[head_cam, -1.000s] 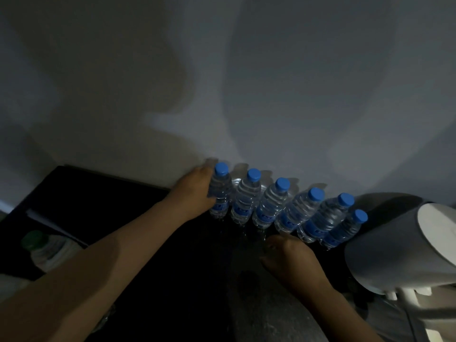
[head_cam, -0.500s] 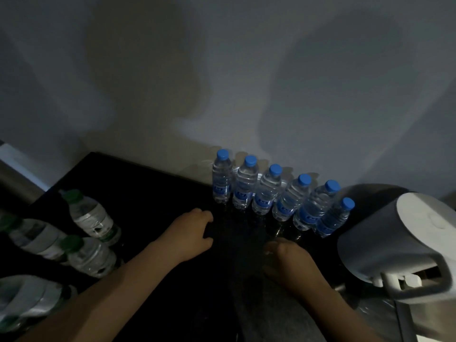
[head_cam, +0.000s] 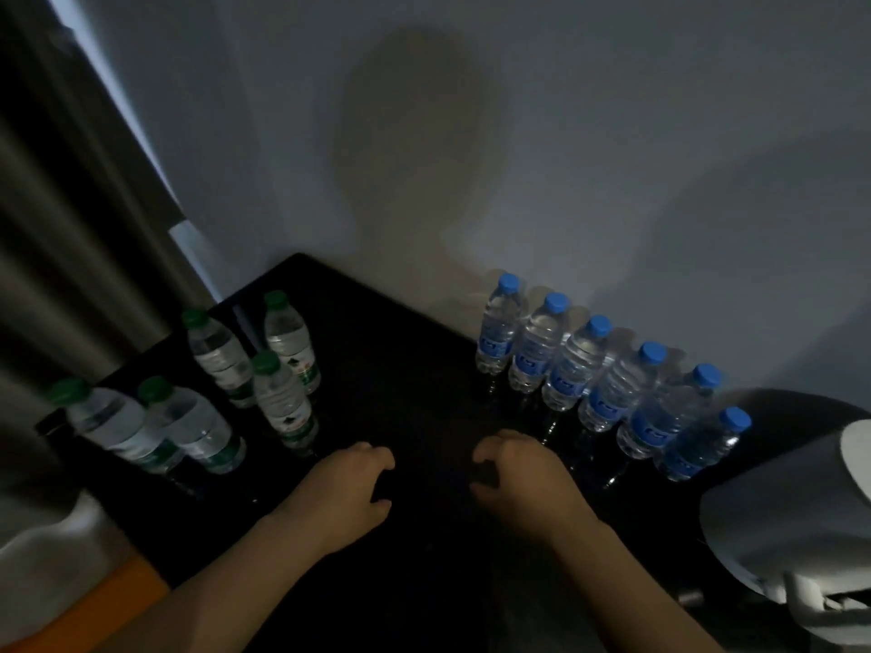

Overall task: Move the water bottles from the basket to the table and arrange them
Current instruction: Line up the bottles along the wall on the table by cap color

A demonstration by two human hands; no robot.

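Blue-capped clear plastic water bottles (head_cam: 572, 369) stand just beyond the right hand (head_cam: 523, 483); left hand (head_cam: 346, 492) beside it, both loosely curled, empty.

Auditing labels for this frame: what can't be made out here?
Head view only:
- Basket: out of frame.
- Print on blue-capped bottles and green-capped bottles: too dim and blurred.
- White appliance: cut by right edge.
- Fingertips of left hand and right hand: curled under, table contact unclear.

Six blue-capped bottles (head_cam: 496, 332), five green-capped bottles (head_cam: 283, 400), one white kettle (head_cam: 777, 501)
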